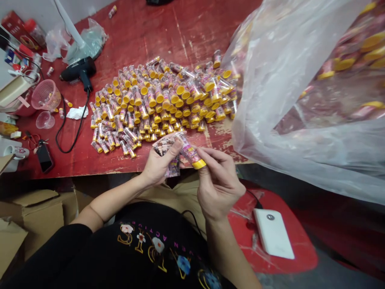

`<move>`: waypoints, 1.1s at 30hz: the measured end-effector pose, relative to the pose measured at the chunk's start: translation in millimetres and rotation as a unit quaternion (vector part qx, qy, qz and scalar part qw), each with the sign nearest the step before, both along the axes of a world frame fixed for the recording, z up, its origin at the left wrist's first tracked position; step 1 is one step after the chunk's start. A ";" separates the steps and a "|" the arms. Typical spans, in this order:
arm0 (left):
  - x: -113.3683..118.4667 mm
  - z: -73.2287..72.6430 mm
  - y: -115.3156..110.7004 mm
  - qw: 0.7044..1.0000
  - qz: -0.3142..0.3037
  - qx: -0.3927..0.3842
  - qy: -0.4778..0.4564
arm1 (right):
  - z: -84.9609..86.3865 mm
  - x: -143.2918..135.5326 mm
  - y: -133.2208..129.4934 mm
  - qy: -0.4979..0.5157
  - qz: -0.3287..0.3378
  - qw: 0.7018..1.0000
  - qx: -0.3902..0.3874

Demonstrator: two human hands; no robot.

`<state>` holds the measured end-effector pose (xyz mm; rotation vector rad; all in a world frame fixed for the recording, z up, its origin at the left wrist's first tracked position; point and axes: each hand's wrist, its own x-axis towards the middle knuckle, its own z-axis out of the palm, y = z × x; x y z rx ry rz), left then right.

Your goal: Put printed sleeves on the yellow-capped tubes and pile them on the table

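My left hand is closed around a fanned bunch of printed labels, with the thumb pressed on top. In my right hand, thumb and fingers pinch a small tube by its yellow-capped end. The tube's far end meets the labels by my left thumb; whether a label is around it I cannot tell. Just beyond both hands lies a large pile of small clear tubes with yellow caps and pink printing, many on their sides.
To the right, a big translucent plastic bag holds more yellow-capped pieces. A black heat gun with a cord lies at left on the red table, near a pink basket and a phone. A white power bank rests on a red stool.
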<state>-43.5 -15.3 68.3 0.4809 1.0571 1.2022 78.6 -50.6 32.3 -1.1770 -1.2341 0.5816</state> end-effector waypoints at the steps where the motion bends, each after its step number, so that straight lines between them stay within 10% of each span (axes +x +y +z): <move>1: -0.4 -0.3 1.5 1.000 0.021 -0.008 -0.005 | -0.4 0.1 -0.8 -0.006 -0.003 1.000 0.004; 6: -6.6 1.6 10.1 0.994 0.096 -0.054 -0.013 | -2.8 4.0 -7.5 0.013 -0.031 0.999 -0.006; 24: -10.3 6.4 5.3 0.997 0.022 -0.065 -0.022 | -0.4 9.9 -9.9 0.030 0.002 0.999 -0.037; 33: -13.7 3.6 17.4 0.974 0.037 -0.184 -0.128 | -3.8 25.0 -5.8 0.097 0.216 0.968 -0.081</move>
